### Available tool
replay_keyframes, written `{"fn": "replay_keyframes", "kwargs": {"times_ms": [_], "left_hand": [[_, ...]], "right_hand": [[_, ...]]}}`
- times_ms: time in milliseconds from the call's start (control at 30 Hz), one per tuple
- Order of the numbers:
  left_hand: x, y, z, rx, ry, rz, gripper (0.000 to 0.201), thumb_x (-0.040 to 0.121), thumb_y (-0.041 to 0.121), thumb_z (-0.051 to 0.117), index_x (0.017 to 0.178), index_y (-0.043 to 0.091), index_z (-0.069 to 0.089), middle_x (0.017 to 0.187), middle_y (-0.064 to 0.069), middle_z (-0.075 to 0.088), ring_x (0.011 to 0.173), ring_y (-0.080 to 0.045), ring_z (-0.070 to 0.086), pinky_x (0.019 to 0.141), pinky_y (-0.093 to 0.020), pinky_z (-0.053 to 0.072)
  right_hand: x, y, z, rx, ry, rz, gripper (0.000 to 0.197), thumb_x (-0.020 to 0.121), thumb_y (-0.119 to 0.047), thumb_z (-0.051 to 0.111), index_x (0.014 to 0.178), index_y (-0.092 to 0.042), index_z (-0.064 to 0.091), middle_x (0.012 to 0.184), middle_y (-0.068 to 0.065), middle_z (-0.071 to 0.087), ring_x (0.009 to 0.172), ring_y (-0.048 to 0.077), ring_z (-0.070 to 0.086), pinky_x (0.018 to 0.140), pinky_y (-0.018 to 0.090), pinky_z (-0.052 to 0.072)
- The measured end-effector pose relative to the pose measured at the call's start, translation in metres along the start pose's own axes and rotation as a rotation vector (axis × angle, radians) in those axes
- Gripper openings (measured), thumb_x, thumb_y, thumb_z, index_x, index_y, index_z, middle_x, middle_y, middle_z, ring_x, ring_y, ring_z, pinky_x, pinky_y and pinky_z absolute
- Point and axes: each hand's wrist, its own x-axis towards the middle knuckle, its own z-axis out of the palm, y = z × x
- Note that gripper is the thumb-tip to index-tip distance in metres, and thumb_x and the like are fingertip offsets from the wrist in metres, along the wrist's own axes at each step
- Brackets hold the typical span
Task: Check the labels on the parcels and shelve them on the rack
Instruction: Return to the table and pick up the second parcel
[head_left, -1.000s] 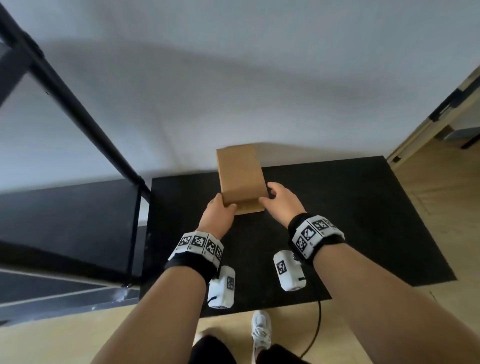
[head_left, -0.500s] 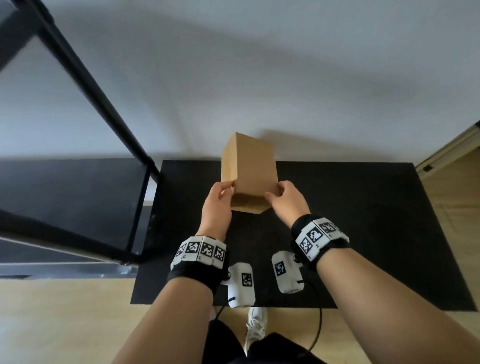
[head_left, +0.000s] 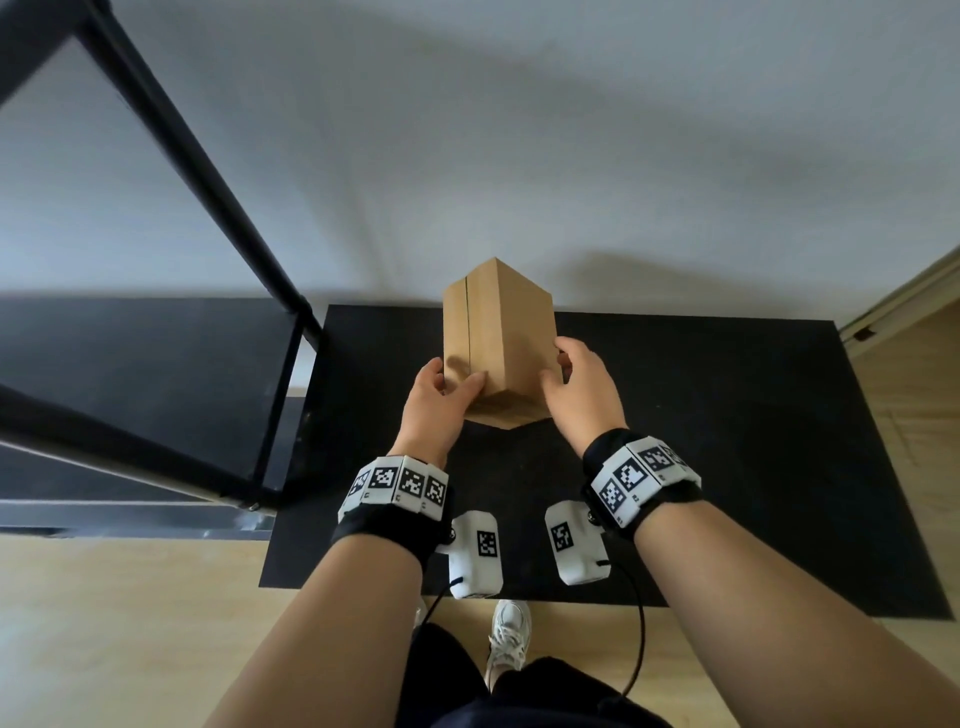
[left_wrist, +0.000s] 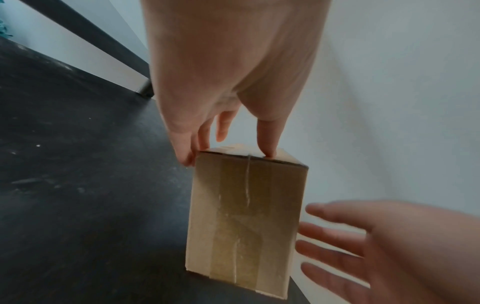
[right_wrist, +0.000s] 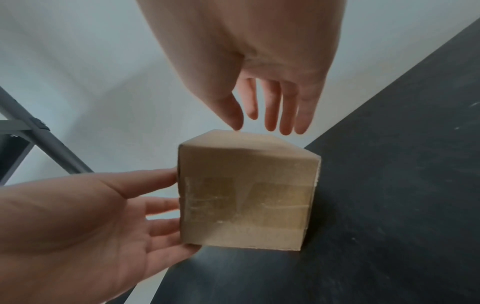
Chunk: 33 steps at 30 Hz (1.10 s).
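My left hand (head_left: 435, 397) pinches the near end of the box (head_left: 498, 332), held above the black mat (head_left: 727, 441) with its long axis pointing away toward the wall (head_left: 519, 130), while my right hand (head_left: 579, 387), fingers spread, is beside it.

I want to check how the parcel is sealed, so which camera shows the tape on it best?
The left wrist view: the clear tape runs lengthwise down the cardboard box. The right wrist view shows only short tape ends folded over one face. The head view shows a seam but no visible tape.
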Motion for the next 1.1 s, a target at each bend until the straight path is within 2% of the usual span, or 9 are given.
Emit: {"fn": "replay_keyframes", "kwargs": {"times_ms": [167, 300, 433, 533, 633, 733, 867, 1000, 1100], "left_hand": [[0.001, 0.004, 0.009, 0.037, -0.033, 0.0, 0.067, 0.096, 0.03, 0.063, 0.154, 0.015, 0.034, 0.141, -0.005, 0.054, 0.124, -0.021, 0.056, 0.097, -0.029, 0.046], [-0.001, 0.008, 0.01, 0.034, 0.042, 0.073, 0.053, 0.099, 0.022, 0.059, 0.148, 0.011, 0.044, 0.133, 0.0, 0.057, 0.115, -0.012, 0.056, 0.093, -0.025, 0.044], [-0.003, 0.012, 0.005, 0.045, 0.137, 0.108, 0.037, 0.102, 0.023, 0.048, 0.137, 0.016, 0.059, 0.131, -0.002, 0.063, 0.117, -0.015, 0.06, 0.101, -0.036, 0.051], [-0.003, 0.011, -0.003, 0.084, 0.177, 0.145, 0.03, 0.101, 0.015, 0.042, 0.121, 0.021, 0.063, 0.127, -0.003, 0.061, 0.114, -0.019, 0.06, 0.082, -0.029, 0.055], [-0.004, 0.008, -0.007, 0.135, 0.165, 0.154, 0.021, 0.099, 0.013, 0.047, 0.111, 0.023, 0.061, 0.123, -0.005, 0.06, 0.11, -0.023, 0.06, 0.062, -0.022, 0.046], [-0.005, 0.008, -0.004, 0.127, 0.139, 0.145, 0.02, 0.098, 0.021, 0.054, 0.116, 0.021, 0.063, 0.121, -0.004, 0.061, 0.107, -0.02, 0.062, 0.072, -0.027, 0.055], [-0.007, 0.007, 0.003, 0.158, 0.119, 0.135, 0.036, 0.095, 0.019, 0.059, 0.132, 0.02, 0.056, 0.131, -0.001, 0.05, 0.115, -0.017, 0.056, 0.067, -0.015, 0.045], [-0.009, 0.0, 0.009, 0.239, 0.082, 0.097, 0.051, 0.093, 0.018, 0.065, 0.142, 0.018, 0.048, 0.14, -0.006, 0.046, 0.127, -0.023, 0.051, 0.098, -0.033, 0.049], [-0.011, -0.003, 0.012, 0.287, 0.036, 0.06, 0.059, 0.095, 0.02, 0.063, 0.15, 0.016, 0.04, 0.149, -0.007, 0.046, 0.133, -0.024, 0.05, 0.105, -0.038, 0.047]], "right_hand": [[-0.003, -0.004, 0.003, 0.04, -0.014, -0.002, 0.053, 0.098, -0.046, 0.046, 0.144, -0.019, 0.044, 0.136, 0.004, 0.053, 0.117, 0.019, 0.055, 0.083, 0.027, 0.042], [-0.003, -0.001, 0.004, 0.09, -0.048, 0.052, 0.052, 0.1, -0.044, 0.043, 0.144, -0.016, 0.045, 0.138, 0.005, 0.055, 0.122, 0.021, 0.054, 0.091, 0.029, 0.042], [-0.005, 0.001, 0.01, 0.134, -0.098, 0.069, 0.042, 0.102, -0.032, 0.043, 0.139, -0.014, 0.049, 0.13, 0.005, 0.061, 0.116, 0.021, 0.058, 0.089, 0.028, 0.044], [-0.003, 0.001, 0.018, 0.104, -0.151, 0.093, 0.038, 0.102, -0.025, 0.043, 0.137, -0.012, 0.05, 0.128, 0.006, 0.061, 0.109, 0.019, 0.059, 0.084, 0.027, 0.043], [-0.003, 0.003, 0.024, 0.071, -0.194, 0.136, 0.041, 0.102, -0.022, 0.043, 0.142, -0.011, 0.046, 0.134, 0.008, 0.058, 0.117, 0.022, 0.057, 0.087, 0.027, 0.042], [-0.005, 0.007, 0.024, 0.061, -0.144, 0.147, 0.045, 0.101, -0.02, 0.046, 0.145, -0.012, 0.042, 0.138, 0.01, 0.055, 0.122, 0.025, 0.056, 0.095, 0.031, 0.044], [-0.004, 0.01, 0.013, 0.069, -0.001, 0.082, 0.043, 0.099, -0.018, 0.05, 0.141, -0.015, 0.046, 0.132, 0.009, 0.055, 0.113, 0.024, 0.059, 0.088, 0.029, 0.046], [-0.005, 0.01, 0.003, 0.085, -0.001, 0.104, 0.041, 0.102, -0.028, 0.041, 0.14, -0.014, 0.049, 0.134, 0.007, 0.057, 0.12, 0.024, 0.056, 0.09, 0.03, 0.045], [-0.009, 0.014, 0.001, 0.069, -0.052, 0.158, 0.047, 0.101, -0.034, 0.046, 0.143, -0.012, 0.046, 0.138, 0.005, 0.056, 0.123, 0.022, 0.056, 0.088, 0.027, 0.044]]}}
